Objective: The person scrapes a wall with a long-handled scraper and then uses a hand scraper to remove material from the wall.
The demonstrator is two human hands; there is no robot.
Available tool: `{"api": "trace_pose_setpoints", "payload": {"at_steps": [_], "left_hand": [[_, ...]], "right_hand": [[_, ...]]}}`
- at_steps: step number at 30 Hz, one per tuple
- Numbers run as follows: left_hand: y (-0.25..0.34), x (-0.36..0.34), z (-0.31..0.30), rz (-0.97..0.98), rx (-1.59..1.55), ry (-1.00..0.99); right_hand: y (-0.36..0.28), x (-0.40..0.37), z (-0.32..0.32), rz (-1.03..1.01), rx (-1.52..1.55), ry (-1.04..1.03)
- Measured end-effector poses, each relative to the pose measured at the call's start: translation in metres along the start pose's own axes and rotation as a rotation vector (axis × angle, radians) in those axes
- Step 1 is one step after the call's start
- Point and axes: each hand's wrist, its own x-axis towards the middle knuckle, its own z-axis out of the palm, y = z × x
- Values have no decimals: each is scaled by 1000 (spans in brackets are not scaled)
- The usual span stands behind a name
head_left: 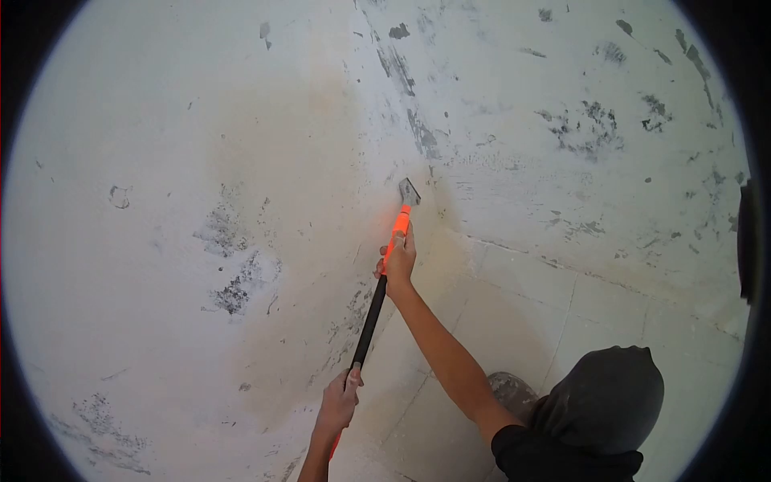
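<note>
Both hands hold a long-handled scraper (373, 315) with an orange and black shaft. My right hand (399, 261) wraps the orange part just below the scraper head (409, 192). Lower down, my left hand (338, 400) is closed around the shaft near its lower end, where a bit of orange shows beneath it. The scraper head lies against the pale, patchy wall (281, 161), close to a corner line marked with dark scuffs. Whether the blade edge touches the surface cannot be made out.
Dusty tiles (514, 321) with visible joints lie at the lower right. Dark grey cloth (602, 398) bulges at the bottom right, beside a black sleeve (534, 454). A dusty round thing (511, 392) is partly hidden behind the forearm. A dark object (747, 241) stands at the right edge.
</note>
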Motion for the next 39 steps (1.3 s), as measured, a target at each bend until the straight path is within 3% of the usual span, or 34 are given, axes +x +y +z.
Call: {"api": "trace_pose_setpoints", "payload": {"at_steps": [9,15,21,24,28,32,39], "left_hand": [[19,10,17,-62,-40,-65],[45,23,-12,-124,73,-8],[24,28,-18,-141,150,-1],[50,12,-15,-247,156,-5],[96,30,-14,-229,170,-36],[58,11,3,-165,139,23],[63,16,-10,-192,45,-62]], "right_hand": [[-11,23,-14,4,-25,23],[-18,29,7,6,17,107],[-32,25,10,29,107,118],[-46,16,10,76,80,62],[-52,40,12,67,143,98],[-45,21,6,63,128,33],[-49,26,9,70,149,40]]}}
